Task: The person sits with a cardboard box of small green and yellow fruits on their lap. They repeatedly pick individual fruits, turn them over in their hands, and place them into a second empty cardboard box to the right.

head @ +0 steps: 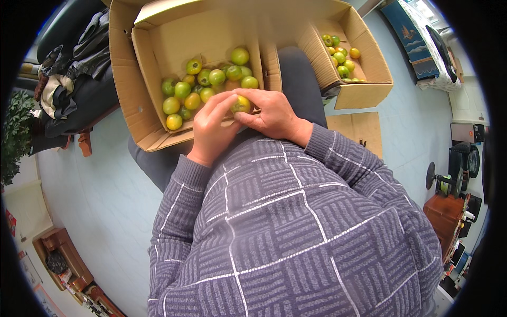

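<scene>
Between the fingers of both hands is a yellow-green tomato (241, 104). My right hand (273, 112) grips it with the thumb and forefinger, and my left hand (213, 123) touches its left side with the fingertips. Both hands are over the near edge of a cardboard box (180, 37) that rests by my thighs. Inside that box lie several loose green and yellowish tomatoes (182, 90), mostly in its near half. To the right, beyond my knee, a second cardboard box (362, 33) holds more tomatoes (349, 65), some more orange.
A flat piece of cardboard (354, 128) lies on the pale floor (408, 107) below the second box. At the left is a dark seat with clothes (57, 93) on it, beside a leafy plant (16, 134). Dumbbell-like equipment (443, 184) and a brown cabinet (443, 216) stand at the right.
</scene>
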Demonstrator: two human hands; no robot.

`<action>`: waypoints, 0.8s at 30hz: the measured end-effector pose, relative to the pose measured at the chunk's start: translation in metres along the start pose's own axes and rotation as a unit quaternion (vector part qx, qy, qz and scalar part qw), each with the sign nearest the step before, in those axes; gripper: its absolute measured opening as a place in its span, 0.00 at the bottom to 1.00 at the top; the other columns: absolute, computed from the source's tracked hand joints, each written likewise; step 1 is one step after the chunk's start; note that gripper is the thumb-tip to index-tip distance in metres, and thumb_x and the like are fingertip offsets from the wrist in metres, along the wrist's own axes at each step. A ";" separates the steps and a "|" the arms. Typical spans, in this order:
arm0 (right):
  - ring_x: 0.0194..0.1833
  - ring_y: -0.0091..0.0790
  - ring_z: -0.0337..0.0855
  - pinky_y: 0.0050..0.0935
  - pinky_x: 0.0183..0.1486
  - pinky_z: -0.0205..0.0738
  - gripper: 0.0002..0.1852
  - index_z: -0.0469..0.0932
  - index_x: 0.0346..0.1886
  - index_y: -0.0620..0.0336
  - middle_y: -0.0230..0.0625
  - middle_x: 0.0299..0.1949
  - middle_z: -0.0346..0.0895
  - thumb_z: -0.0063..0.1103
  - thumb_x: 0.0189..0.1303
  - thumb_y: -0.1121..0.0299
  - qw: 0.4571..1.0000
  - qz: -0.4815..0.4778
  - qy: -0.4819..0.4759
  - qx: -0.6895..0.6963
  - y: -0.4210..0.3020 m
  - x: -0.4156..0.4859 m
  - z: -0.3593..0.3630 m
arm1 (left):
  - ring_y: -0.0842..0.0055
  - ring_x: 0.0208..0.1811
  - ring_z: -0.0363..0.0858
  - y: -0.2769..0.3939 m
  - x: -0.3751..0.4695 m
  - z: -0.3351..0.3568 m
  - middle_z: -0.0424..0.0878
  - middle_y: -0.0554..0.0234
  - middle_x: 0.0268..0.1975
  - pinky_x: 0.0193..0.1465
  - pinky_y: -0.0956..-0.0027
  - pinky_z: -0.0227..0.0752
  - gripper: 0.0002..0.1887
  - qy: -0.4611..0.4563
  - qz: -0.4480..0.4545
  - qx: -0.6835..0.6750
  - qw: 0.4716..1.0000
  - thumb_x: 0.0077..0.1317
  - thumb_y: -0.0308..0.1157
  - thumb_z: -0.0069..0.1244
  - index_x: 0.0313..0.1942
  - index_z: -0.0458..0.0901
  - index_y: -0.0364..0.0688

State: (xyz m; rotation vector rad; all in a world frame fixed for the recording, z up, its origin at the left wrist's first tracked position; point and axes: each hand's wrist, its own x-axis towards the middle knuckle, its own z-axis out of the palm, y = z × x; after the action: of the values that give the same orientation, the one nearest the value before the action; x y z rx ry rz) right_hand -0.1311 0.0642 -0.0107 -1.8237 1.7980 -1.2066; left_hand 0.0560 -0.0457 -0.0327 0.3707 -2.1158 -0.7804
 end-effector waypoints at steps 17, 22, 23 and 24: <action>0.65 0.53 0.93 0.47 0.70 0.86 0.34 0.84 0.74 0.68 0.54 0.64 0.92 0.79 0.71 0.57 0.854 0.163 0.446 -0.214 0.153 -0.030 -0.127 | 0.62 0.41 0.96 0.009 0.001 0.004 0.96 0.52 0.55 0.47 0.62 0.90 0.22 -0.003 -0.045 0.075 0.996 0.63 0.31 0.77 0.56 0.92 0.36; 0.69 0.58 0.89 0.53 0.74 0.82 0.34 0.85 0.73 0.66 0.54 0.69 0.89 0.79 0.68 0.57 0.857 0.140 0.410 -0.278 0.152 -0.026 -0.113 | 0.61 0.37 0.94 0.011 0.003 0.002 0.94 0.55 0.43 0.41 0.60 0.87 0.17 -0.052 -0.006 0.152 0.987 0.67 0.35 0.77 0.51 0.93 0.38; 0.69 0.58 0.89 0.54 0.74 0.81 0.35 0.85 0.73 0.66 0.55 0.69 0.89 0.79 0.68 0.57 0.858 0.137 0.406 -0.284 0.143 -0.021 -0.109 | 0.57 0.37 0.93 0.012 0.003 0.003 0.93 0.56 0.40 0.41 0.58 0.87 0.15 -0.066 -0.009 0.159 0.985 0.68 0.36 0.76 0.49 0.93 0.39; 0.62 0.50 0.94 0.47 0.69 0.86 0.29 0.86 0.72 0.66 0.49 0.63 0.93 0.77 0.74 0.60 0.852 0.076 0.403 -0.325 0.131 -0.016 -0.104 | 0.57 0.37 0.93 0.012 0.002 0.002 0.92 0.57 0.39 0.41 0.57 0.87 0.14 -0.078 -0.018 0.163 0.983 0.69 0.36 0.75 0.48 0.93 0.40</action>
State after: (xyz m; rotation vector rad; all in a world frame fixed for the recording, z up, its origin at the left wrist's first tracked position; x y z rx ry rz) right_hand -0.2921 0.0918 -0.0493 -1.4714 3.0649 -1.5656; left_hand 0.0535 -0.0370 -0.0242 0.5369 -2.3976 -0.4936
